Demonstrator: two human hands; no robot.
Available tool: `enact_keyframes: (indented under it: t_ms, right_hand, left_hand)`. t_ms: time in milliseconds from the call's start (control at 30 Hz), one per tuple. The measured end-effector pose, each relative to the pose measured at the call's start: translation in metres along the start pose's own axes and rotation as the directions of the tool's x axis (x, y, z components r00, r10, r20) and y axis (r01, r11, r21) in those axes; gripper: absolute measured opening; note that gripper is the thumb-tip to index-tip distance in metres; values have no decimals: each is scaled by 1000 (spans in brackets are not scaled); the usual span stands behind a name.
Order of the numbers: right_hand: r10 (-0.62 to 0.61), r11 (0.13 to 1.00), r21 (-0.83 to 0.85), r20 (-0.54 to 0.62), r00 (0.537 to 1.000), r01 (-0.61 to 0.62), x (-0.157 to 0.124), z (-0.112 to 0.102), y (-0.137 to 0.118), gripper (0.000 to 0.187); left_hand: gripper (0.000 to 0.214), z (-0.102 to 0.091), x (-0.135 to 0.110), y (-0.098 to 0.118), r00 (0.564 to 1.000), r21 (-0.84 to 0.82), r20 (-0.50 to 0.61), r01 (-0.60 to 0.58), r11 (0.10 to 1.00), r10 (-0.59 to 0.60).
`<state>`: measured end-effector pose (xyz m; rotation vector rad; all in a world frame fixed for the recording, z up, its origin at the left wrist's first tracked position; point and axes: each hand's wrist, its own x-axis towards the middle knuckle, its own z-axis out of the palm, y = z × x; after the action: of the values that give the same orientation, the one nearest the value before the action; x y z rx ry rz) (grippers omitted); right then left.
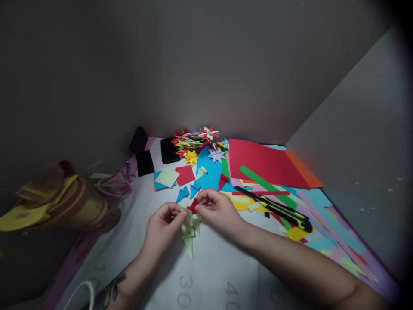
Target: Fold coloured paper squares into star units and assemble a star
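My left hand pinches a pale green folded paper piece, several joined points of which hang below the fingers. Close beside it, my right hand is closed on a small red folded paper piece, whose tip meets the green one between the two hands. Just beyond the fingers lie blue folded paper pieces. Another red folded piece and a pale green folded piece rest farther back. Small paper squares in pale green, blue and red lie at the back left.
A heap of finished paper stars sits by the wall near a black phone. Red sheets, paper strips and a yellow-black utility knife cover the right side. A clear container with a yellow strap stands at left.
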<state>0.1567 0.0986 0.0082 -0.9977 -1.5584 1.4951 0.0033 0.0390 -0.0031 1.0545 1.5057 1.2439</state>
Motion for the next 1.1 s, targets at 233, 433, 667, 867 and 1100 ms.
enact_keyframes:
  t_ms: [233, 433, 667, 867, 1100]
  right_hand:
    - [26, 1000, -2, -2, 1000, -26, -3, 3, -1, 13]
    - [4, 1000, -28, -22, 1000, -4, -3, 4, 3, 12]
    - [-3, 1000, -15, -34, 999, 3, -3, 4, 3, 11]
    - [46, 999, 27, -2, 999, -46, -2, 7, 2, 14]
    - [47, 997, 59, 50, 998, -50, -2, 9, 8, 14]
  left_hand:
    - [15, -1, 1, 1, 1000, 4, -11, -13, 1000, 13]
    - [17, -1, 1, -2, 999, -15, -31, 13, 1000, -13]
    - [22, 1, 1, 0, 996, -51, 44, 79, 996, -77]
    - [28, 0, 2, -4, 997, 72, 67, 36, 997, -41]
    - [27, -2, 0, -3, 997, 204, 77, -19, 979, 3]
